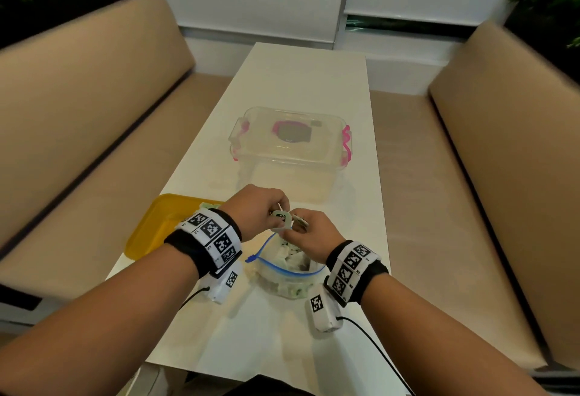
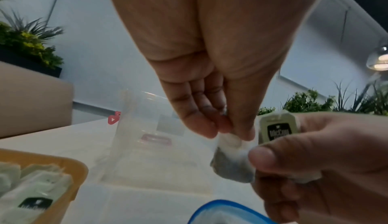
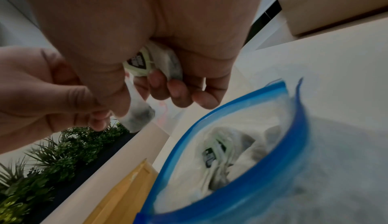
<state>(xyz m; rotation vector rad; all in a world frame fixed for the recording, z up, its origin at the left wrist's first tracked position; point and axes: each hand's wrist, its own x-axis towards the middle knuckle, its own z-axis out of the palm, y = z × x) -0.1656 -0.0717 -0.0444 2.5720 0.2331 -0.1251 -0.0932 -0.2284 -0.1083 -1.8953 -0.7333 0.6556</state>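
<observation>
Above an open zip bag (image 1: 292, 271) with a blue rim (image 3: 231, 111), both hands meet over a tea bag (image 2: 233, 164). My left hand (image 2: 228, 133) pinches the bag's white top between thumb and fingertips. My right hand (image 3: 163, 91) has its thumb on the same tea bag (image 3: 137, 116) and also holds a second tea bag with its green-and-black tag (image 3: 138, 61) in its curled fingers. That tag (image 2: 277, 129) stands up beside the right fingers. Several more tea bags (image 3: 220, 149) lie inside the zip bag. In the head view the hands (image 1: 282, 220) hide most of the held bags.
A yellow tray (image 1: 147, 229) with tea bags (image 2: 35, 187) sits at my left on the white table (image 1: 307, 88). A clear lidded box with pink latches (image 1: 288, 141) stands beyond the hands. Beige benches (image 1: 78, 113) flank the table; plants stand behind them.
</observation>
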